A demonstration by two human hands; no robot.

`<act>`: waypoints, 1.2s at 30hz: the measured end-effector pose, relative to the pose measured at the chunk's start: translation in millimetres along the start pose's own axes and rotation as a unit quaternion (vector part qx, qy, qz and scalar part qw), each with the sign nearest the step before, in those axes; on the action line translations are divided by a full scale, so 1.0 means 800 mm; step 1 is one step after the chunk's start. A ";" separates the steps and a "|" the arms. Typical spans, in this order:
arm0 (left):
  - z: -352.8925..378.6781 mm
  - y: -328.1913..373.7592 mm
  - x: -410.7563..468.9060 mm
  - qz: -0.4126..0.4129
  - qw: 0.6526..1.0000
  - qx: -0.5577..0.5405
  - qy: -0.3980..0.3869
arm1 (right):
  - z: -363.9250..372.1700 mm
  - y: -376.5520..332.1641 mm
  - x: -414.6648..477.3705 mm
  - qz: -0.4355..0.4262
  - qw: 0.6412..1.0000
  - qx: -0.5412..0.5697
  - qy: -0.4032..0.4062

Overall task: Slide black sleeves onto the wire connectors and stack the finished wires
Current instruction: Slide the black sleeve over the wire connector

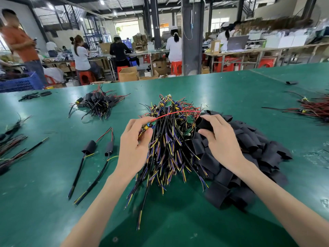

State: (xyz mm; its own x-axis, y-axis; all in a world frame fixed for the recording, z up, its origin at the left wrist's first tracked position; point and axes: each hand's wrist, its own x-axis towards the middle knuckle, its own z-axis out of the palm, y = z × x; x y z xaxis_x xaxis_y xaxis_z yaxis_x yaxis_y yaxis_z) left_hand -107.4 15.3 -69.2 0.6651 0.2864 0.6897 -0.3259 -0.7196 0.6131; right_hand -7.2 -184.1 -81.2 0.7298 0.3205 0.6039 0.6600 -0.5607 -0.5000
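A tall heap of bare wires (170,139) with small green boards and yellow connectors lies in the middle of the green table (231,90). My left hand (135,145) pinches one connector at the heap's left edge. A pile of black sleeves (249,150) spreads to the right of the heap. My right hand (219,138) grips one black sleeve (203,123) at the top of that pile. Two finished wires (92,157) with sleeves on lie side by side to the left.
A stack of sleeved wires (99,104) sits at the back left. More wire bundles lie at the far left edge (10,145) and the far right (313,107). A few loose sleeves (35,96) rest near the back edge. Several people work at benches beyond the table.
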 end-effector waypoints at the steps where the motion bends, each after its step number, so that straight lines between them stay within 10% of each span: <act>1: 0.001 0.000 -0.001 -0.001 1.000 -0.001 -0.004 | 0.000 -0.002 0.000 -0.002 1.000 0.010 -0.001; 16: 0.004 -0.008 -0.001 0.003 1.000 0.020 -0.023 | -0.003 0.002 0.004 0.035 0.987 0.137 0.071; 24: 0.007 -0.009 -0.004 0.064 0.995 0.050 -0.063 | -0.003 0.001 0.001 -0.219 0.950 -0.207 0.080; 36: 0.024 -0.003 -0.017 0.083 0.991 0.021 -0.100 | 0.010 -0.030 -0.022 -0.250 0.949 -0.193 -0.003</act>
State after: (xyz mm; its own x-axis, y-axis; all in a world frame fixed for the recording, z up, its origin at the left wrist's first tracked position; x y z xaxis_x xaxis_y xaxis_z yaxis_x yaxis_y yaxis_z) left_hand -102.7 1.1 -88.0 0.7266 0.0337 0.6862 -0.4160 -0.7734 0.4784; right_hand -34.4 -170.3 -84.4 0.3434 0.6235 0.7023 0.8106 -0.5745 0.1137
